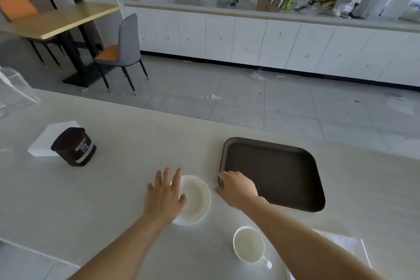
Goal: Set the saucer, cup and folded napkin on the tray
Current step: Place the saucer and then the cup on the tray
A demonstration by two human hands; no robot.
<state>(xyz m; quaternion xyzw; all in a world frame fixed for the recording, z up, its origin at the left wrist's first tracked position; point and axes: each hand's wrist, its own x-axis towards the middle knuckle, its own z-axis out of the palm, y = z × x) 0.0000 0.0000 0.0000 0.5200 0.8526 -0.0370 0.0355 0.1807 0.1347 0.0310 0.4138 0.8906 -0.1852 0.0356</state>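
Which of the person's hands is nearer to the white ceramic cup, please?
Right. The right hand holds the dark brown plastic tray's corner beyond the white ceramic cup; the left hand rests on the white saucer, farther left.

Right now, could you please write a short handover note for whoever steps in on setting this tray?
Left hand: open, fingers spread, lying over the left side of the saucer, not yet lifting it.
Right hand: fingers curled on the tray's near left edge, apparently steadying it.
Cup: upright on the counter, nearer than the saucer, by the right forearm.
Napkin: on the counter at the near right, partly hidden by the right arm.
Done: nothing is on the tray.
Left: saucer onto the tray, then the cup, then the napkin.
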